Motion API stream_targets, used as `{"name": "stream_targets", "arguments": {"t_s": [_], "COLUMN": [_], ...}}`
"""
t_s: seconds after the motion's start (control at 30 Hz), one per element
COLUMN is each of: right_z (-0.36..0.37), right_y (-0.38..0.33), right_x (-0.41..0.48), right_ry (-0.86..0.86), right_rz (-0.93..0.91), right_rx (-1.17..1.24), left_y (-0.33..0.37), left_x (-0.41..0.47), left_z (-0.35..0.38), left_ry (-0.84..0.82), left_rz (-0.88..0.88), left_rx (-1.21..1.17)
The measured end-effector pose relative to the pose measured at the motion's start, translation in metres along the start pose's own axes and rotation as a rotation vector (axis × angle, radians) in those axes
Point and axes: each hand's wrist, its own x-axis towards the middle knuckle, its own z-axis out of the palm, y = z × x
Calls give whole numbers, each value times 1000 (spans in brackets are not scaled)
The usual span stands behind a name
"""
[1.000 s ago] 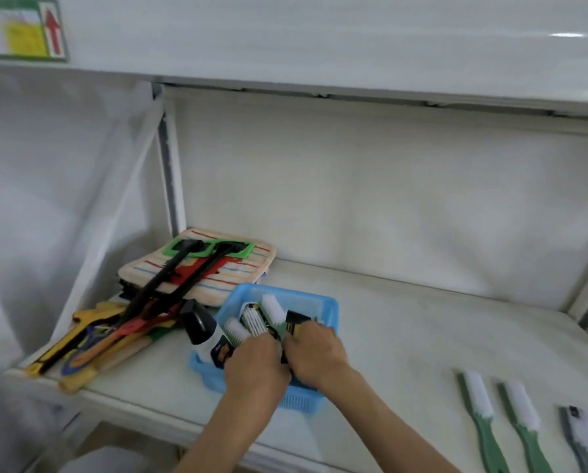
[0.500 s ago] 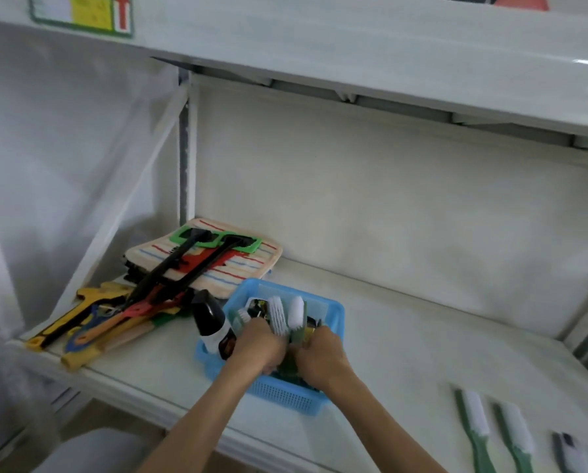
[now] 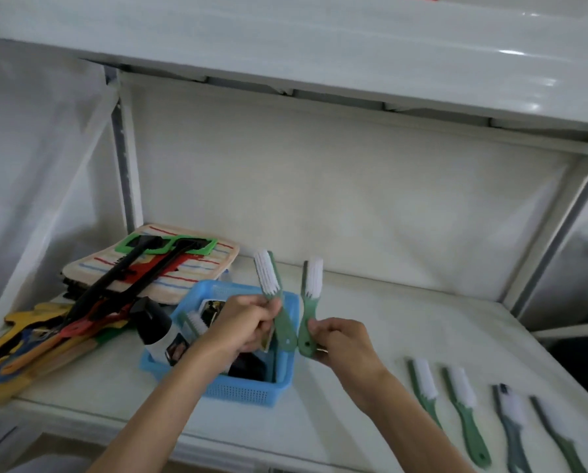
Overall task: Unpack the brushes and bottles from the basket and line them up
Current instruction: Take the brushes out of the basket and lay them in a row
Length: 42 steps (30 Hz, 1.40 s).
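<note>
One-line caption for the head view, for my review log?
Each hand, left and right, holds a green brush upright above the blue basket; four brushes lie lined up on the shelf.

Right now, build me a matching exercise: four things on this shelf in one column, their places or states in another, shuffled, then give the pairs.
Things
1. Green-handled brush with white bristles
2. Blue perforated plastic basket
3. Black-capped white bottle
4. Striped beige cloth pad

Places or states
A. Leaning inside the basket's left end
B. Lying flat at the back left, under black-handled tools
C. Held upright in the left hand
D. Sitting on the shelf below both hands

Pairs: 1-C, 2-D, 3-A, 4-B
</note>
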Motion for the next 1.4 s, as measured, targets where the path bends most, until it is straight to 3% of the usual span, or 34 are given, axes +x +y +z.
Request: {"name": "stream_targets", "arguments": {"t_s": [0.13,0.27,0.4,0.73,0.83,0.97,1.07,1.2,1.4], "right_z": [-76,-123,-133,-124,-112,-90,-59,-10,45], "right_y": [26,60,68,57,44,29,9,-1,11], "right_x": [-11,-27,-34,-37,-37,-27,-19,-3,19], "right_ry": [190,249,189,245,247,270,253,135,8], "right_rz": [16,214,279,291,185,-66,-241,-379,-343], "right_rx": [-297,-574,-705,-1097,-1162,-1005,-855,-824,-1280], "left_y": [-8,-36,-71,-86,-62,-9,8,7,-15], "left_x": [-2,0,11,9,2,-1,-1,-8,-8], "left_z": [58,117,143,169,164,112,42,-11,-25], "left_ry": [-104,-123,15,-31,54,342,526,651,494], "left_rz": [46,-28,-67,94,184,288,161,-27,-219], "left_rx": [-25,236,604,1060,1002,861,892,1112,1348]}}
